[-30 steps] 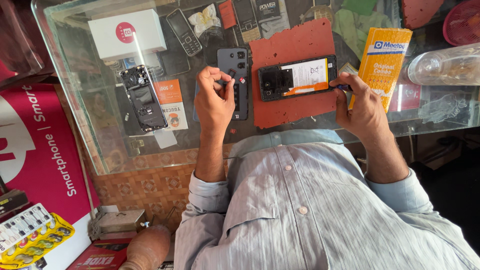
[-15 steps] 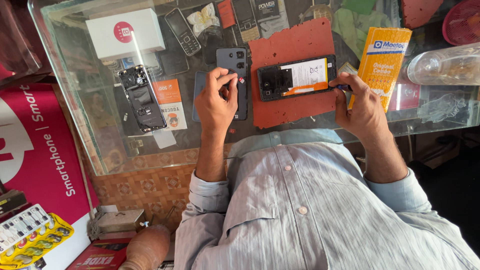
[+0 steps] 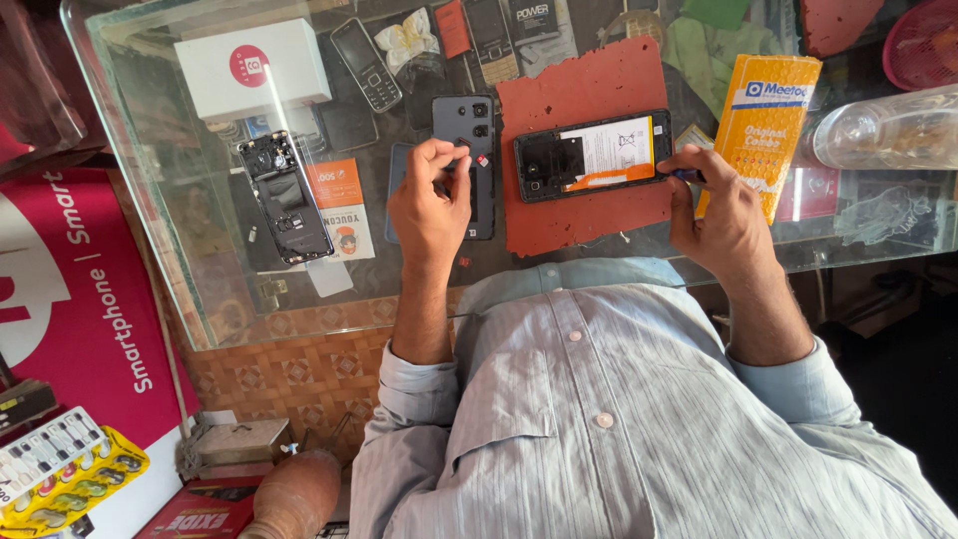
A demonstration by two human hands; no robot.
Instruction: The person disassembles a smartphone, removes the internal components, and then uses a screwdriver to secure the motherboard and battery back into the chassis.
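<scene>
Left hand (image 3: 429, 205) fingers pinch something tiny over the dark grey back cover (image 3: 467, 160); right hand (image 3: 720, 215) fingers grip a small dark tool (image 3: 687, 176) beside the opened black phone (image 3: 591, 155) on the red mat (image 3: 584, 215).

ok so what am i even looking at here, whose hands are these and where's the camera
This is one picture from a camera worn on a person's head, looking straight down, so you see their striped light-blue shirt below and their own two bare hands reaching over a glass countertop.

The left hand pinches something very small over a dark grey phone back cover; what it pinches is too small to tell. The right hand holds a thin dark tool against the end of an opened black smartphone, which lies on a rough red mat.

Around them lie a white box with a red dot, another opened dark phone, a black keypad phone, an orange packet and a clear plastic bottle on its side.
</scene>
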